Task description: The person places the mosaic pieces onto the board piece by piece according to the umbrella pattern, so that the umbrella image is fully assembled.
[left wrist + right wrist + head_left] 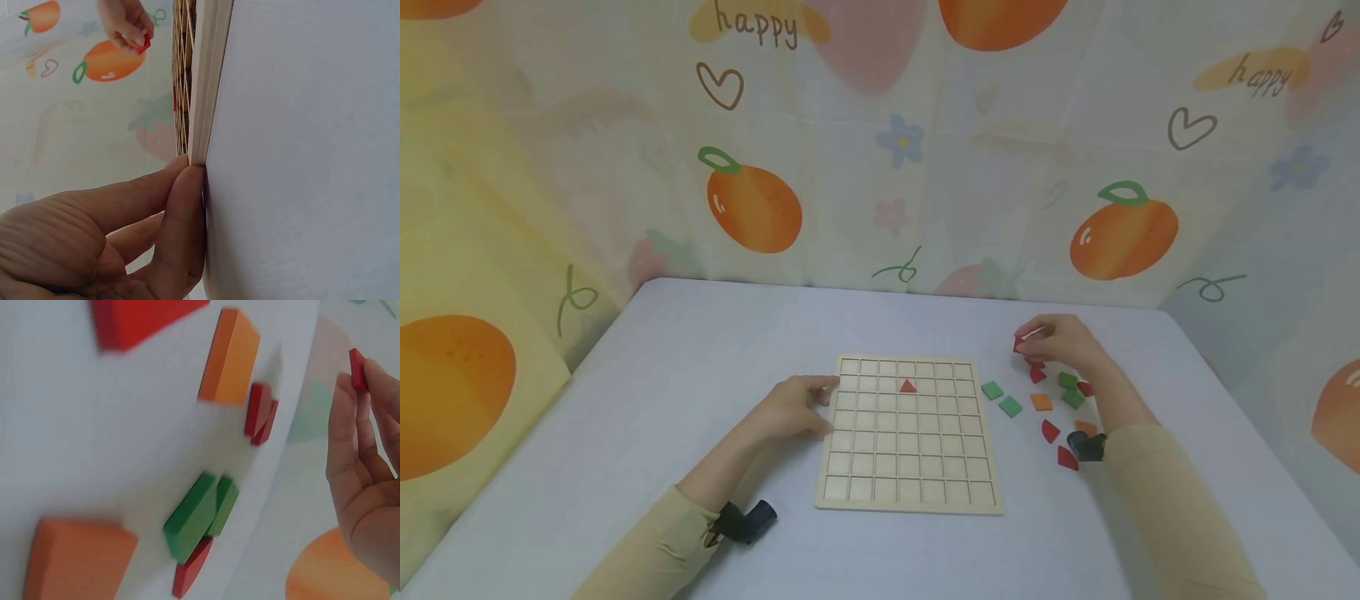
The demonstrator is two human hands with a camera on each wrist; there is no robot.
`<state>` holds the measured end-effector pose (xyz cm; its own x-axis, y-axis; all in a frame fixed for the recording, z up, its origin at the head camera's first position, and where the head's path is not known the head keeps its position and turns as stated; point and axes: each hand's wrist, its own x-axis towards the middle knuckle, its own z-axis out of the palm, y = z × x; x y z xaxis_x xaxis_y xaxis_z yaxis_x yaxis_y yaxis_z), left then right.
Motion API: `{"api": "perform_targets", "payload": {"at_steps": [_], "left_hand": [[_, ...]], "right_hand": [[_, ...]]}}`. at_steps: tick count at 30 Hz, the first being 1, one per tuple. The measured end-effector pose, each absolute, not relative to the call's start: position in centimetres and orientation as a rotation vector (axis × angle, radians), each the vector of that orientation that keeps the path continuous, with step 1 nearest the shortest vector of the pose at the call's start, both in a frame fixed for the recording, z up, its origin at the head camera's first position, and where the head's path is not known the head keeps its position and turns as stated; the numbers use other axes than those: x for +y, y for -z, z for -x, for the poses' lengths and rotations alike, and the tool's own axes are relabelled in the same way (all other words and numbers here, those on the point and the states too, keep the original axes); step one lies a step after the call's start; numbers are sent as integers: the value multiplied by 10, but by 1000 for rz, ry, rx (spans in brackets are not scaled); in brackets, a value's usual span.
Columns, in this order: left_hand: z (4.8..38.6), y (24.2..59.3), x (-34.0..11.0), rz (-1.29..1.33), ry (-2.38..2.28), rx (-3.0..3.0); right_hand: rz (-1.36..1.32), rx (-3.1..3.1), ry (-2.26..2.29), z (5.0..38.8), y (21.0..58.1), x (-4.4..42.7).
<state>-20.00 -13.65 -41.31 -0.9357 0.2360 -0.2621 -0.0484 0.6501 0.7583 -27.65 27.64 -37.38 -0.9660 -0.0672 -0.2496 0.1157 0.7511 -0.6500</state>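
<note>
A pale wooden grid board [913, 508] lies on the table, with one red triangle [907, 387] in a cell of its second row. My left hand [790, 407] is at the board's left side, index finger and thumb spread apart; in the left wrist view fingertips [187, 181] touch its edge. Up at the right, my right hand [1060, 340] pinches a small red piece [357, 370] between thumb and fingers, raised off the table. The piece's full outline is partly hidden by the fingers.
Right of the board lie loose pieces: green squares [1011, 407], orange pieces [1041, 402] and red pieces with a curved side [1050, 431]. Some green and red ones overlap. Behind the white table [730, 333] hangs a fruit-printed cloth [850, 183].
</note>
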Motion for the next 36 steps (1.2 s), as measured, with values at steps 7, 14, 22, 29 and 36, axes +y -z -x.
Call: {"api": "perform_targets", "payload": {"at_steps": [7,14,22,29,36], "left_hand": [[200,414,-137,-155,-1173,2535],[200,413,-137,-149,-1179,2536],[199,413,-137,-144,-1183,2533],[199,414,-137,-151,-1177,2544],[199,415,-137,-154,-1171,2549]], "right_hand": [[106,2693,1030,274,369,252],[297,2644,1108,271,371,234],[374,2530,1137,265,376,209],[414,2531,1093,258,378,189],[402,2512,1041,256,384,177]]}}
